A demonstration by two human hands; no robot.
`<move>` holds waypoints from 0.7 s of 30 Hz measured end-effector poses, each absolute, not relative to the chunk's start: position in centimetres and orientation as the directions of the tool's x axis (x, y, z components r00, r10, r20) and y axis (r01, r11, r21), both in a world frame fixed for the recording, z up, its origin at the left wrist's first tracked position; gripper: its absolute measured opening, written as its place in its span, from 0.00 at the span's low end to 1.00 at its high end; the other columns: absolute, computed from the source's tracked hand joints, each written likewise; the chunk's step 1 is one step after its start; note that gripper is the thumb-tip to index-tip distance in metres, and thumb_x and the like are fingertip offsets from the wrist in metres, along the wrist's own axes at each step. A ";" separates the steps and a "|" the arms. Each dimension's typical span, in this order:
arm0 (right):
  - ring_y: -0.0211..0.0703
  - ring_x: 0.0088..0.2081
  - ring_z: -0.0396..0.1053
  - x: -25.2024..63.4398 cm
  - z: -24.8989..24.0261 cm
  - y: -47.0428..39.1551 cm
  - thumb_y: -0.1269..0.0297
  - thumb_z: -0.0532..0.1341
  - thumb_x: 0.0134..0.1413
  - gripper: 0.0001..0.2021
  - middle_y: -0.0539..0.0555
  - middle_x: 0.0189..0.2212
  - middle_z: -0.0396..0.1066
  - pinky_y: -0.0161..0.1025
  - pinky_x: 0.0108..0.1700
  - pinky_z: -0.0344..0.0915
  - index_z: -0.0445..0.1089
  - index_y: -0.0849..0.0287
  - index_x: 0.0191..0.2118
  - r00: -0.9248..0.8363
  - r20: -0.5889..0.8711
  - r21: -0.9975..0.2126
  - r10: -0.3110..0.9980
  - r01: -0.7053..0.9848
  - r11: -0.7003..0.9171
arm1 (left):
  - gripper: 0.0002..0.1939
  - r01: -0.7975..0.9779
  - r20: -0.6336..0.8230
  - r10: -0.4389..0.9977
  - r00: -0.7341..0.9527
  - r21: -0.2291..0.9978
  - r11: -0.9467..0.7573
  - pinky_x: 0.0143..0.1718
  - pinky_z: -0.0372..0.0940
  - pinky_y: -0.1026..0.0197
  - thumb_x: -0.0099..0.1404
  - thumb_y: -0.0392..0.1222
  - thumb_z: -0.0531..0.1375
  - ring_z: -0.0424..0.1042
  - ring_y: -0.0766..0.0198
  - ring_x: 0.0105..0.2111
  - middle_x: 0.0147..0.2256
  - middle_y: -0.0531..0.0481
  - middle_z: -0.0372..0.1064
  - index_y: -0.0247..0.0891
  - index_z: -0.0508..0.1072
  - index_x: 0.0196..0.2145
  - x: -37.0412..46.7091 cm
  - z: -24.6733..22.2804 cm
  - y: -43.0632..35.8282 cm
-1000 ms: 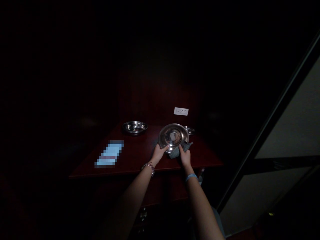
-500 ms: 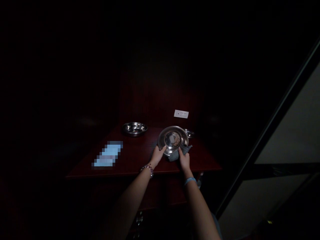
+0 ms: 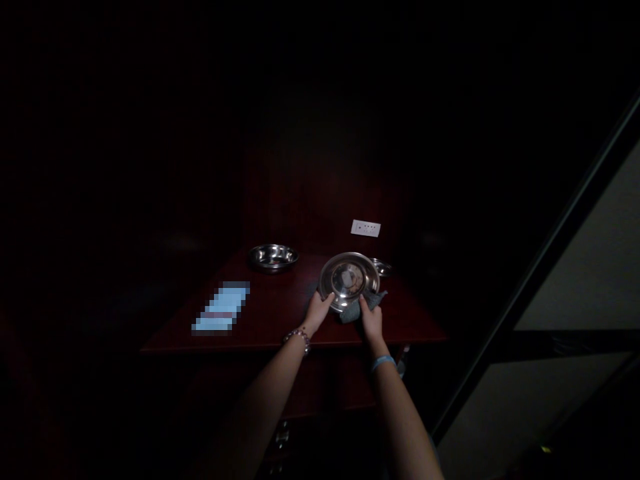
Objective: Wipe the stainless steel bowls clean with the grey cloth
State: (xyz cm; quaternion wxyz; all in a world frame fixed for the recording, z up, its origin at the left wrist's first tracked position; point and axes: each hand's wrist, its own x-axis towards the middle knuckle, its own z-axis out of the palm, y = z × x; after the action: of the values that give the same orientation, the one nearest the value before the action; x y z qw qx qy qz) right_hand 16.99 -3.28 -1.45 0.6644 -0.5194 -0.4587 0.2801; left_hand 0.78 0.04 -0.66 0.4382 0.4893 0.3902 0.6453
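A round, shiny metal plate (image 3: 349, 273) is tilted up above the dark red table, its face toward me. My left hand (image 3: 318, 312) grips its lower left rim, thumb on the near face and the other fingers hidden behind. At the lower right rim, my right hand (image 3: 371, 320) pinches a grey cloth (image 3: 351, 312) against the plate, with the thumb on top. The cloth hangs out to both sides of that hand.
On the table (image 3: 273, 313) a metal bowl (image 3: 273, 257) stands at the back left. Another metal dish (image 3: 381, 267) is partly hidden behind the plate. A pixelated bluish patch (image 3: 221, 308) lies at the left. A white socket panel (image 3: 366, 228) is on the back wall.
The whole view has shifted slightly, so everything appears a little further right. Both hands keep the same hold on the plate and cloth.
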 end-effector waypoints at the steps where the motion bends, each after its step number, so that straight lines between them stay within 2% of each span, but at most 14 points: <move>1: 0.56 0.48 0.80 17.0 -1.5 -3.2 0.44 0.65 0.52 0.27 0.64 0.41 0.83 0.44 0.51 0.74 0.80 0.66 0.45 0.422 0.319 -0.947 0.848 0.102 0.306 | 0.13 -0.185 0.289 0.947 -0.139 0.932 -0.311 0.55 0.70 0.47 0.58 0.39 0.68 0.79 0.50 0.46 0.44 0.39 0.81 0.33 0.78 0.41 0.8 -0.6 0.0; 13: 0.57 0.48 0.80 17.3 -1.5 -3.1 0.41 0.64 0.51 0.30 0.66 0.44 0.82 0.43 0.48 0.74 0.79 0.68 0.43 0.422 0.298 -0.955 0.856 0.134 0.266 | 0.14 -0.178 0.311 0.940 -0.140 0.926 -0.332 0.55 0.69 0.47 0.57 0.37 0.68 0.79 0.52 0.45 0.43 0.39 0.81 0.33 0.78 0.42 0.9 -0.8 0.1; 21: 0.57 0.48 0.80 17.2 -1.6 -3.0 0.43 0.65 0.52 0.28 0.66 0.42 0.82 0.44 0.50 0.73 0.80 0.66 0.44 0.417 0.315 -0.949 0.853 0.122 0.290 | 0.13 -0.183 0.286 0.947 -0.145 0.933 -0.310 0.55 0.69 0.46 0.58 0.37 0.68 0.80 0.50 0.45 0.44 0.37 0.81 0.33 0.78 0.42 0.7 -0.8 -0.1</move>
State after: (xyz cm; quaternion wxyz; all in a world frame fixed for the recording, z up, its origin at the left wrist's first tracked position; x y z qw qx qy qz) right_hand 17.22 -2.98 -1.61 0.6565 -0.5267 -0.4629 0.2781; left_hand 0.74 -0.06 -0.75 0.4366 0.4865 0.3928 0.6469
